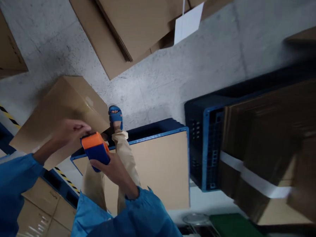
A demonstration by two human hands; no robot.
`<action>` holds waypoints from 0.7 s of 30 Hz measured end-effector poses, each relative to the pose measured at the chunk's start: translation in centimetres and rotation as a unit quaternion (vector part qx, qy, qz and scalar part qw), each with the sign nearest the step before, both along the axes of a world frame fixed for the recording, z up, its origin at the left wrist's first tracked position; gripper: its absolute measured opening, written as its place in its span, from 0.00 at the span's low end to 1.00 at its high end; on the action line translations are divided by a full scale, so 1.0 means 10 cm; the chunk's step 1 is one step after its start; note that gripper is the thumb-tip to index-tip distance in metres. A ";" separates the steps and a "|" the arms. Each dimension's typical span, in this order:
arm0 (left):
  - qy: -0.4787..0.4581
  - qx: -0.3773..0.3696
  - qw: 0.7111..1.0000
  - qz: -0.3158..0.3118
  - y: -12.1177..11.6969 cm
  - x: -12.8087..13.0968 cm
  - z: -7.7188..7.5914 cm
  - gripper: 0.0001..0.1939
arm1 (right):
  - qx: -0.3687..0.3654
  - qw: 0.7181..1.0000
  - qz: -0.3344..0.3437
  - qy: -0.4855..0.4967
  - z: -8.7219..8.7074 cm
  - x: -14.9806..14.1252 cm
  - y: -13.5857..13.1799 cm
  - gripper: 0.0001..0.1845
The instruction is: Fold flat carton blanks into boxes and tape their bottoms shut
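My right hand (115, 170) is closed around an orange and blue tape dispenser (95, 148), held up in front of me. My left hand (67, 130) lies against a brown cardboard box (63, 103), its fingers curled and pinched at the orange end of the dispenser. What they pinch is hidden. The box is tilted and sits just behind both hands. Both arms wear blue sleeves. Below the hands are my leg in beige trousers (124, 155) and a blue sandal (115, 115).
A blue-framed platform with a beige board (160, 168) lies under my leg. To the right, a blue plastic pallet (207, 142) carries strapped stacked cartons (273, 149). Flattened cardboard (125, 25) and a white sheet (188, 23) lie on the concrete floor. More cartons (44, 211) sit lower left.
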State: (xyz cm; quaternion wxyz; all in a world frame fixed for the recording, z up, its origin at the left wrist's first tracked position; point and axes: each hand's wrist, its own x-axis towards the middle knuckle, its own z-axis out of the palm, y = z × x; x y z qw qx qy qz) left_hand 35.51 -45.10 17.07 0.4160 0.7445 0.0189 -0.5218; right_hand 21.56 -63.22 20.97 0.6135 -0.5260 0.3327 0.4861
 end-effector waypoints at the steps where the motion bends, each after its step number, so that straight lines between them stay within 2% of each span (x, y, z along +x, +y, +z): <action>1: -0.047 0.014 0.999 0.001 0.06 0.17 -0.04 0.21 | -0.001 1.000 -0.009 -0.018 -0.05 0.07 0.00 0.21; 3: -0.137 0.044 0.989 0.023 0.21 0.55 -0.13 0.18 | -0.012 0.999 0.002 -0.033 -0.13 0.13 -0.05 0.23; 5: -0.235 0.080 0.968 0.042 0.39 0.96 -0.24 0.19 | -0.013 0.999 0.033 -0.010 -0.18 0.04 -0.16 0.23; 8: -0.334 0.107 0.933 0.080 0.68 1.50 -0.40 0.24 | -0.023 0.995 0.077 0.061 -0.23 -0.32 -0.37 0.21; 10: -0.337 0.134 0.928 0.084 0.85 1.75 -0.48 0.23 | -0.053 0.987 0.109 0.109 -0.26 -0.58 -0.53 0.21; 12: -0.319 0.167 0.931 0.060 0.94 1.91 -0.54 0.23 | -0.086 0.977 0.137 0.138 -0.29 -0.77 -0.68 0.22; 14: -0.310 0.171 0.935 0.031 0.96 2.00 -0.61 0.27 | -0.102 0.972 0.150 0.149 -0.31 -0.85 -0.78 0.24; 17: -0.314 0.123 0.941 0.012 0.90 2.09 -0.75 0.32 | -0.098 0.972 0.136 0.163 -0.33 -0.78 -0.83 0.26; 21: -0.271 0.086 0.959 -0.004 0.81 2.16 -0.94 0.31 | -0.101 0.971 0.125 0.174 -0.40 -0.66 -0.81 0.27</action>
